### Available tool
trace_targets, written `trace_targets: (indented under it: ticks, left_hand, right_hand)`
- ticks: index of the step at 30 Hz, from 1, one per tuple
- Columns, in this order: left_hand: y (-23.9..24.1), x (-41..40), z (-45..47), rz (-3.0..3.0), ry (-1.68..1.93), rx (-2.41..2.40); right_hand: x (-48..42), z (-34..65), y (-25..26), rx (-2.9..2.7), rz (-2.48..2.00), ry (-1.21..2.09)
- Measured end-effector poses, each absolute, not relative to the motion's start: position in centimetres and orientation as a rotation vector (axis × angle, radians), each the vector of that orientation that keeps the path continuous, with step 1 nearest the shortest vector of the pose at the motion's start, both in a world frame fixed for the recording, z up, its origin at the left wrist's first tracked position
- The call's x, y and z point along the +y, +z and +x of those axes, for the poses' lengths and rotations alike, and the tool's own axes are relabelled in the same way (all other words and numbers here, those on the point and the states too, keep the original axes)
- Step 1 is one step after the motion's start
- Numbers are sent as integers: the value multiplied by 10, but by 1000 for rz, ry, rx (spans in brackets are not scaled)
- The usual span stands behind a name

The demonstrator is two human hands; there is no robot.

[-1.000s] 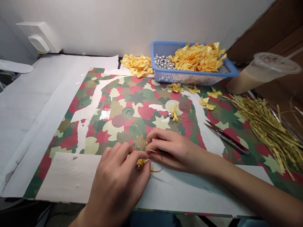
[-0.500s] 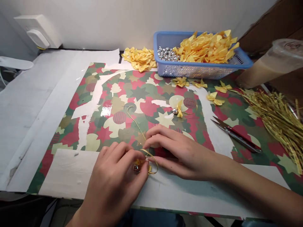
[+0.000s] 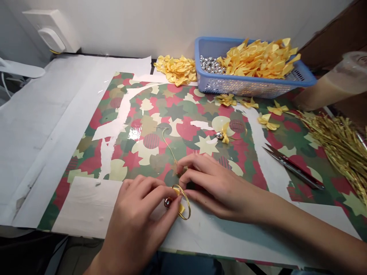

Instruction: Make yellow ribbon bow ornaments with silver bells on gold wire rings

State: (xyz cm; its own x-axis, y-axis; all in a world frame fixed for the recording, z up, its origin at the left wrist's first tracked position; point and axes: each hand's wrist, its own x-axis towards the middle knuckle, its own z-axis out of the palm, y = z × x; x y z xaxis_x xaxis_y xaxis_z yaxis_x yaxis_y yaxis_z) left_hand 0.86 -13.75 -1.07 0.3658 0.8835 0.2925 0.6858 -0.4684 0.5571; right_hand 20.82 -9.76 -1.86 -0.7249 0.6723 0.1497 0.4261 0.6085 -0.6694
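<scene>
My left hand (image 3: 140, 217) is closed in a pinch on a small yellow ribbon bow (image 3: 181, 209), with a shiny silver bell (image 3: 168, 202) peeking out beside the thumb. Gold cord forms a round loop (image 3: 188, 208) around the bow, just right of my left fingertips. My right hand (image 3: 220, 187) pinches at that loop, its thumb and fingers close together at the loop's upper right side. A loose length of the gold cord (image 3: 169, 147) runs away from the right fingers to a thin needle-like piece (image 3: 161, 127) lying on the patterned sheet. The exact grip points are partly hidden.
A blue basket (image 3: 255, 87) holds yellow bows and silver bells. More bows (image 3: 177, 68) are piled left of it, with several loose in front. One bow with a bell (image 3: 225, 134) lies mid-table. Thread snips (image 3: 295, 168), gold strands (image 3: 335, 145) and a plastic cup (image 3: 329, 84) are at right.
The gold loop has turned and stands narrower, showing more of the bow inside it. Both hands stay close together. The whole view has shifted slightly.
</scene>
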Motion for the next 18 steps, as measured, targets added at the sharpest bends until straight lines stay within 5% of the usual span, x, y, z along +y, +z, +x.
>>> trace_targets:
  ticks: [18]
  left_hand:
    - [-9,-147,9,2231,896,1459]
  right_hand:
    - [-105,208,-20,-2402,-832,877]
